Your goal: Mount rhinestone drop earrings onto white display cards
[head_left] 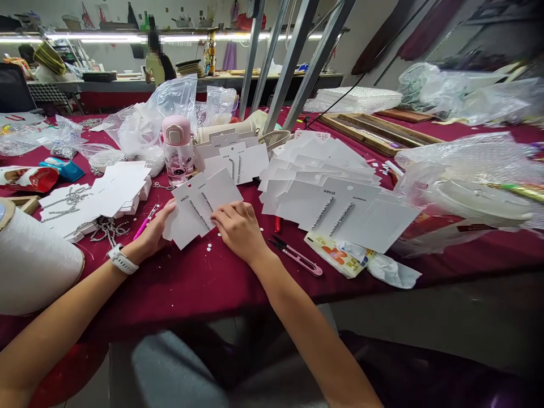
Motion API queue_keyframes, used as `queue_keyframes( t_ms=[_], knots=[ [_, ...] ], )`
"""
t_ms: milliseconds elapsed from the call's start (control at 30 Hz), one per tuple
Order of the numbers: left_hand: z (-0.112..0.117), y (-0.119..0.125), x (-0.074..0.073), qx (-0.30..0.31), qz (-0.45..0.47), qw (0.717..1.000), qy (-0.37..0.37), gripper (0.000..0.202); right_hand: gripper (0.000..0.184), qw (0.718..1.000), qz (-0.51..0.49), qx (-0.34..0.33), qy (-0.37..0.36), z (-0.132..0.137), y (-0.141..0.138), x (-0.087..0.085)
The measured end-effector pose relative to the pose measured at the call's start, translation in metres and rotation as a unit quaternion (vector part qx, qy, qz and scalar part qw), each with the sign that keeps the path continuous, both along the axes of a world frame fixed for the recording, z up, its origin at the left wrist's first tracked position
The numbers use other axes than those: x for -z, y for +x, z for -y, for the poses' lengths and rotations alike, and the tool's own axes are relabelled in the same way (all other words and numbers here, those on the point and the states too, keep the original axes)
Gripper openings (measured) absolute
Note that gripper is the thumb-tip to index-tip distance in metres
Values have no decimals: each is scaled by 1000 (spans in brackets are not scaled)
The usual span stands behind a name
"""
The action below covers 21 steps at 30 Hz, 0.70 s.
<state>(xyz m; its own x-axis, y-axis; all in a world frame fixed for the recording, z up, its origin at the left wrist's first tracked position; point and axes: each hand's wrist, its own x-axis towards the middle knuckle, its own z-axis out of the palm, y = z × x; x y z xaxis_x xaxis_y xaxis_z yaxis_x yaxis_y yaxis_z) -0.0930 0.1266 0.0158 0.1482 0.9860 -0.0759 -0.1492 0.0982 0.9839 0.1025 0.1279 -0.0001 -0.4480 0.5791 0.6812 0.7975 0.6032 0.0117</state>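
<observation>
A white earring card [182, 218] is sitting tilted over the near middle of the table [170, 292], with two silver chain strips [199, 215] running down it. The left hand [162, 228] is gripping its left edge; the right hand [238, 229] is curling its fingers against the right side, and whether they are pinching anything I cannot tell. Maroon cloth is covering the table, and white scraps [209, 247] are lying just nearer than the card. To the right, pink snips [300, 258] are lying near a spread of white cards [289, 191]; to the left, a card stack [117, 184] is bearing loose chain. A pink-lidded bottle [176, 156] is standing just beyond the held card. Farther off, metal posts [295, 56] are rising before a lit workbench [114, 85], where a person [158, 68] is showing, head blurred out. The left fingers are mostly hiding behind the card, the white roll [38, 263] is running off the left edge, and crumpled clear bags [170, 102] are obscuring their contents.
</observation>
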Motion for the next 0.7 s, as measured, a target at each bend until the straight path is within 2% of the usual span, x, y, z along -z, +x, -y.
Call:
queue_keyframes(
  t_ms=[200, 367, 567, 700],
  knots=[
    [0, -2, 2, -16, -13, 1000, -19, 45, 32, 999, -3, -35, 17, 1, -3, 3],
    [-2, -1, 2, -16, 3, 1000, -2, 46, 18, 1000, 6, -12, 22, -1, -1, 5],
    [1, 2, -2, -19, 17, 1000, -8, 45, 24, 999, 3, -33, 18, 0, -2, 6],
    [2, 2, -5, -26, 19, 999, -10, 43, 18, 998, -16, -42, 46, 0, -2, 4]
  ],
)
